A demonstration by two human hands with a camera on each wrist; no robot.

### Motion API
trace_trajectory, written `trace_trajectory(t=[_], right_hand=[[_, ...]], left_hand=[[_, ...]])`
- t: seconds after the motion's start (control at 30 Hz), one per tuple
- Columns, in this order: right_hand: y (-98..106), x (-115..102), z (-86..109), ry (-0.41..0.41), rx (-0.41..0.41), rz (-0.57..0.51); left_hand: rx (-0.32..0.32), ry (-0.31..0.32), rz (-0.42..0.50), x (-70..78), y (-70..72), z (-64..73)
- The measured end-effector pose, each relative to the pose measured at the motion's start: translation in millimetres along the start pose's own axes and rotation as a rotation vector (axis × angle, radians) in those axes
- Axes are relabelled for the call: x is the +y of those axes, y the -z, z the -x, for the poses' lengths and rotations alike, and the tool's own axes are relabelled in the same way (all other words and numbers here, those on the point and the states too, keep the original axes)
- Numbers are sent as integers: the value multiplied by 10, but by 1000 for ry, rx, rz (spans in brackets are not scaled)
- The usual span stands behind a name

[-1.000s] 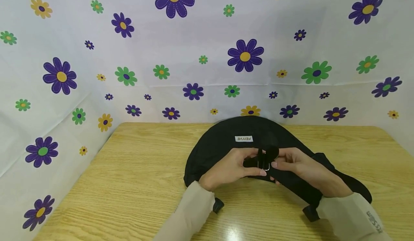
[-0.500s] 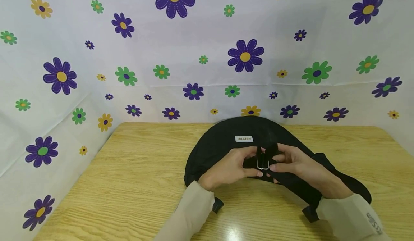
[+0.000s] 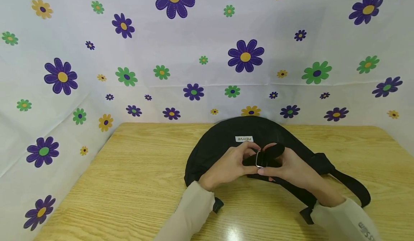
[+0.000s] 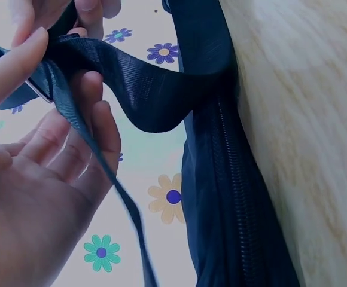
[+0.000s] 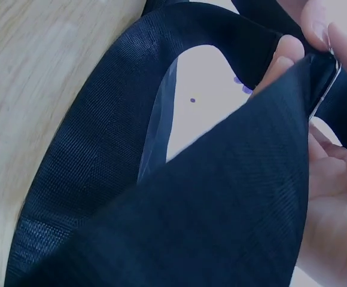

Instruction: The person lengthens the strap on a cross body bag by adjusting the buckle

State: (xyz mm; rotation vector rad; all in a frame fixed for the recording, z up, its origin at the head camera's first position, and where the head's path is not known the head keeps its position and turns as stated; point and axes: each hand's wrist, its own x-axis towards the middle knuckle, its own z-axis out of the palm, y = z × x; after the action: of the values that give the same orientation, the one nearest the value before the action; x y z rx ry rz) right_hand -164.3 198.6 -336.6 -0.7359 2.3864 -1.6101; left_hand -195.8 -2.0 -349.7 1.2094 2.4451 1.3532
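A black waist bag (image 3: 220, 140) with a small white label (image 3: 244, 139) lies on the table, its webbing strap (image 4: 131, 89) raised in front of it. My left hand (image 3: 228, 167) pinches the strap beside a rectangular metal slide buckle (image 3: 258, 159), thumb below and fingers above. Close against it, my right hand (image 3: 294, 169) grips the strap on the buckle's right side, its thumb tip at the buckle's lower edge. A flap of strap (image 3: 275, 150) stands up over the right fingers. In the right wrist view, a wide band of webbing (image 5: 239, 197) hides part of the fingers.
The light wood table (image 3: 139, 162) ends at a white flower-print cloth (image 3: 207, 72). At right a strap loop (image 3: 355, 187) curves over the tabletop. Dark strap pieces show by the left sleeve (image 3: 191, 208) and the right sleeve (image 3: 344, 219). A zipper (image 4: 236, 185) runs along the bag.
My right hand has shifted left, its thumb now nearer my left thumb. The buckle has turned in my fingers, and the strap flap now leans right. The bag stays in place.
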Motion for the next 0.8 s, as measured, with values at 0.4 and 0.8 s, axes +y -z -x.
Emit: trace_trajectory(t=[0.4,0.8], right_hand=[[34,-16,13,-2,116,262],[126,0,21,49,72,263]], left_hand=[[-11,57,-28,-21,-3,-11],[9,37,-35,-37,-9,17]])
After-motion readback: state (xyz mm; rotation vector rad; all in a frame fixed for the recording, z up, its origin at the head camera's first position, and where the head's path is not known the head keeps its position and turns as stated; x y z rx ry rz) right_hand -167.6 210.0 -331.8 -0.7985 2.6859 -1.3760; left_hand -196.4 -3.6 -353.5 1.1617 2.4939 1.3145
